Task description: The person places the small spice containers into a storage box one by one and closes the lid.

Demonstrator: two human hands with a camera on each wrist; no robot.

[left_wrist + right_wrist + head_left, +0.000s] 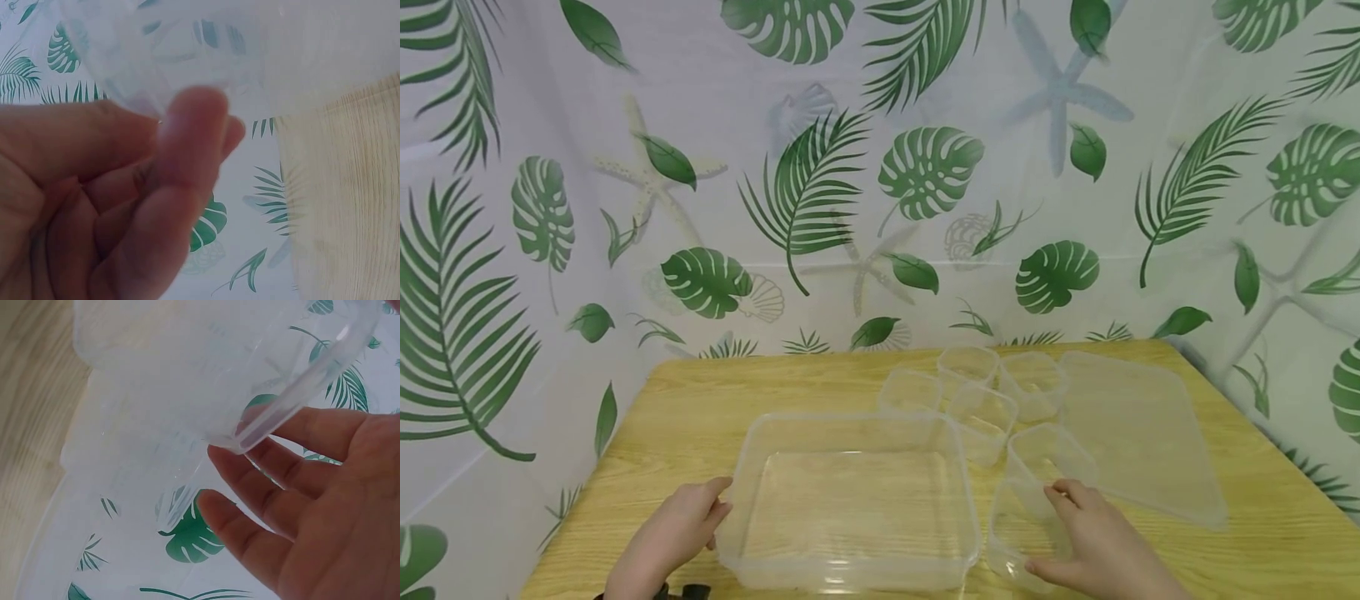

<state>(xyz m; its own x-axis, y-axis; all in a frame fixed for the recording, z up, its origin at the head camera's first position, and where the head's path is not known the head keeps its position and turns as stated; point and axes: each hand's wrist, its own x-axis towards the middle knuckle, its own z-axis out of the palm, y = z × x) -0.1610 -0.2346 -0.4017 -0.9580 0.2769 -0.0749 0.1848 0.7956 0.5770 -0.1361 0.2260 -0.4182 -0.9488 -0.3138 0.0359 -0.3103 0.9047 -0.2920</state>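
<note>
A large clear plastic container [850, 575] stands upright on the table at the centre of the head view. My left hand [681, 525] is at its left side, fingers loosely bent, the tips at or very near the outside of its rim; firm contact is unclear. On the right, my right hand [1093, 533] holds a small clear plastic container [1018, 533], thumb at the near side and fingers at the far side. In the right wrist view, fingers [244, 469] lie against this container's rim [294, 409]. Another small clear container [1045, 442] stands just behind it.
Several more small clear containers [981, 417] are grouped behind the large one, to the right. A flat translucent lid [1142, 433] lies at the table's right side. The wood-grain table [700, 400] meets a leaf-patterned curtain [850, 208] at the back.
</note>
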